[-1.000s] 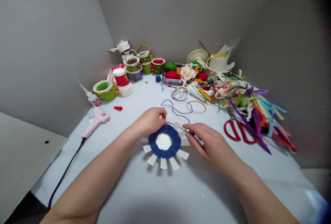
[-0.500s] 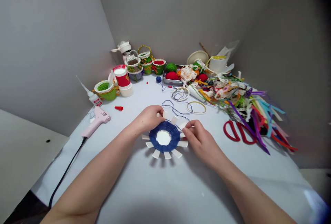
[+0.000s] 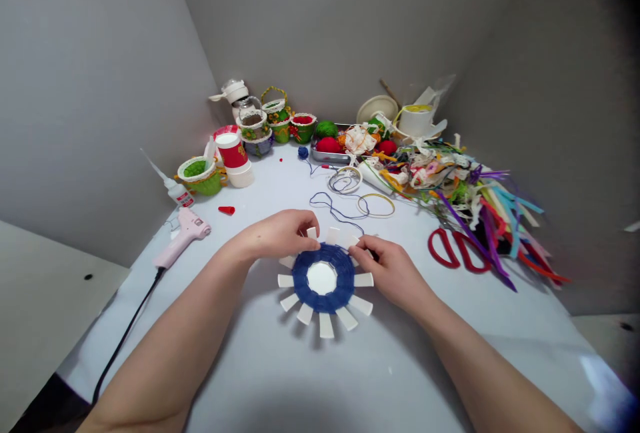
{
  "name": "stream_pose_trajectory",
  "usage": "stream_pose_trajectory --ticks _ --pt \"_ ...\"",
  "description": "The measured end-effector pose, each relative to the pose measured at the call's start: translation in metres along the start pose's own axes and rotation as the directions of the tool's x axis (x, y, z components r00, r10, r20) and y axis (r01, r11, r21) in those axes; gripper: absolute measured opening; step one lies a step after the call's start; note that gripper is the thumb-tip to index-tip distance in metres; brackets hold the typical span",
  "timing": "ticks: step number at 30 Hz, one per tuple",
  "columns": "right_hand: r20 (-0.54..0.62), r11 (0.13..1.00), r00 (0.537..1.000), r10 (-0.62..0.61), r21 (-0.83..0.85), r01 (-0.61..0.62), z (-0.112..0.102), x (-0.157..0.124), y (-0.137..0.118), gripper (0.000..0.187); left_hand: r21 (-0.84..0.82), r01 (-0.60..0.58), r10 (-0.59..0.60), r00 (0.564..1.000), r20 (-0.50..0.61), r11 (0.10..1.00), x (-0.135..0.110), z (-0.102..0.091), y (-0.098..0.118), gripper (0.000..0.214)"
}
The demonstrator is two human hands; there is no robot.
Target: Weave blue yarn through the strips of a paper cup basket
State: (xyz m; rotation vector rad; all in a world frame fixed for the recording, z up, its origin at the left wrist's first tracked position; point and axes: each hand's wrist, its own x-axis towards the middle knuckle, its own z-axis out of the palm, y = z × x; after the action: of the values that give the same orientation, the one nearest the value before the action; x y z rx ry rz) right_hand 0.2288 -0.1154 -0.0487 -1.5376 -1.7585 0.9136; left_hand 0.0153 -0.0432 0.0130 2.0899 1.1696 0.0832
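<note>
A paper cup [image 3: 321, 278], its wall cut into splayed white strips, is held up in front of me with blue yarn [image 3: 303, 281] woven round its base in a wide ring. My left hand [image 3: 293, 231] pinches the cup at its upper left, thumb on the yarn ring beside a strip. At the upper right, my right hand [image 3: 387, 263] is closed with its fingertips at a strip and the yarn's edge. A loose blue strand [image 3: 333, 203] trails on the table behind the cup, toward a small blue yarn ball [image 3: 303, 152].
On the left lie a pink glue gun [image 3: 183, 236], a glue bottle [image 3: 177, 191] and a red cap [image 3: 227, 210]. Small woven baskets [image 3: 200, 175] stand behind. Red-handled scissors [image 3: 443, 248] and a heap of ribbons [image 3: 493, 219] are on the right; a metal tray [image 3: 333, 157] holds yarn balls.
The cup has tilted and turned, so its lower strips now show longer and sit lower. My right hand has come nearer the cup's upper edge; my left hand keeps its pinch.
</note>
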Motion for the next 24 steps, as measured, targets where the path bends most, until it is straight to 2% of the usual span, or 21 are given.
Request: stream_pose_trajectory --ticks 4,8,10,13,17,24 --pt "0.089 0.982 0.984 -0.154 -0.099 0.163 -0.008 -0.003 -0.007 0.027 -0.016 -0.064 0.065 0.997 0.051 0.998 -0.006 -0.004 0.007 0.039" --pt "0.187 0.954 0.951 -0.247 -0.124 0.272 -0.010 -0.005 -0.014 0.028 -0.038 -0.208 0.211 0.974 0.084 0.977 -0.002 0.010 0.017 0.038" --pt "0.219 0.951 0.940 -0.260 -0.110 0.289 -0.010 -0.005 -0.015 0.027 -0.024 -0.238 0.240 0.965 0.107 0.971 0.001 0.018 0.020 0.035" --pt "0.217 0.968 0.951 -0.222 -0.066 0.241 -0.013 -0.005 -0.015 0.024 -0.007 -0.202 0.202 0.975 0.096 0.979 0.004 0.025 0.021 0.033" --pt "0.118 0.991 0.986 -0.121 -0.037 0.126 -0.022 -0.003 -0.013 0.022 -0.015 -0.146 0.146 0.988 0.046 0.989 0.006 0.025 0.017 0.029" --pt "0.031 0.995 0.996 -0.085 -0.058 0.087 -0.026 -0.003 -0.014 0.027 -0.111 -0.126 0.124 0.992 -0.024 0.986 0.008 0.023 0.012 0.012"
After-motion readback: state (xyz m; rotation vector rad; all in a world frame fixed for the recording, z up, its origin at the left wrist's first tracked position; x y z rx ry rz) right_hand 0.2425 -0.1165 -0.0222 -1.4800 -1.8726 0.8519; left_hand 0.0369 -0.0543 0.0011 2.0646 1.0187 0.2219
